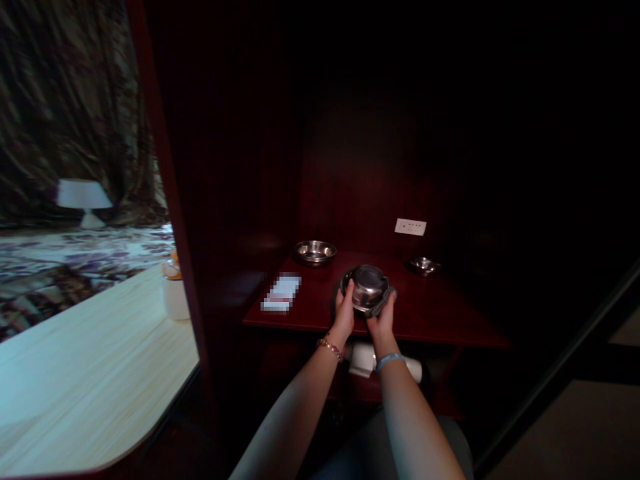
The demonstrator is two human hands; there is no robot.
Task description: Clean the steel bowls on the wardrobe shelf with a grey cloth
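Observation:
Both hands hold a shiny metal bowl (369, 285) over the dark red shelf (425, 313); its base faces up, and a wider metal rim shows around it. My left hand (345, 310) grips its left side, thumb against the wall. On the right side, my right hand (384, 313) is closed on the rim together with a dark grey cloth (382, 303). A wide metal dish (315, 253) rests at the back left of the shelf, and a smaller metal bowl (425, 266) at the back right.
A pixelated white card (281, 293) lies on the shelf's left. A white socket plate (411, 227) is on the back wall. White objects (362, 359) sit below the shelf. Left of the cabinet wall (185, 200) stands a light wooden table (100, 360) with a white jar (177, 298).

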